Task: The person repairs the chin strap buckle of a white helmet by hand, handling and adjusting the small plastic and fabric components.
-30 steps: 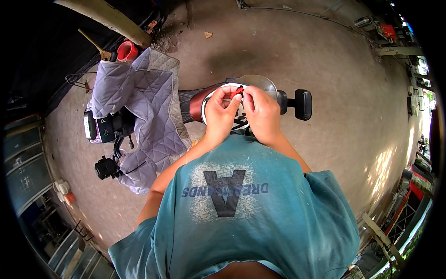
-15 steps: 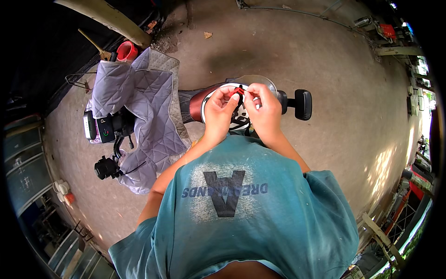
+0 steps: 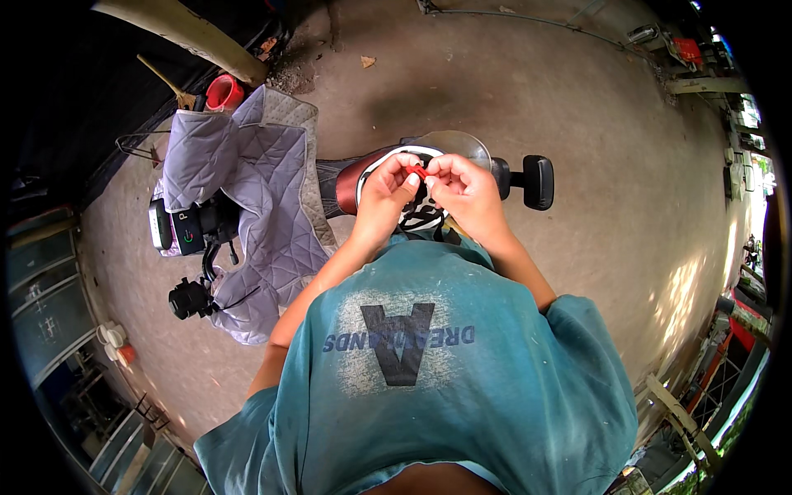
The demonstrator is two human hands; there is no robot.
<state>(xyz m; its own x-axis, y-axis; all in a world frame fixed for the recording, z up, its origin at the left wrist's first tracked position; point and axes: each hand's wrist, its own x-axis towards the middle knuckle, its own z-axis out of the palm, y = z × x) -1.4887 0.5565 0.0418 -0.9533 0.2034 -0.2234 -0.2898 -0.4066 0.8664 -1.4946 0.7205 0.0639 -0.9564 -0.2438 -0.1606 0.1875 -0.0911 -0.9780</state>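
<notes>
My left hand (image 3: 384, 191) and my right hand (image 3: 464, 188) meet in front of me, thumbs and fingertips closed on a small red buckle (image 3: 417, 172). The fingers cover part of it. Below the hands lies a round white and black helmet (image 3: 422, 218), with a clear visor (image 3: 462, 145) on its far side. Dark straps hang about the helmet's near side. The helmet appears to rest on the seat of a motor scooter (image 3: 346, 186) with dark red bodywork.
A grey quilted cover (image 3: 276, 181) drapes over the scooter's front, beside the handlebar's black mirror (image 3: 190, 298). At the right end is a black backrest (image 3: 538, 183). A red bucket (image 3: 224, 93) and a broom (image 3: 169, 81) stand far left. Concrete floor (image 3: 602, 247) surrounds the scooter.
My right hand has shifted slightly left and down, and its fingertips now sit closer to my left ones. The red buckle has dropped a little and turned between them.
</notes>
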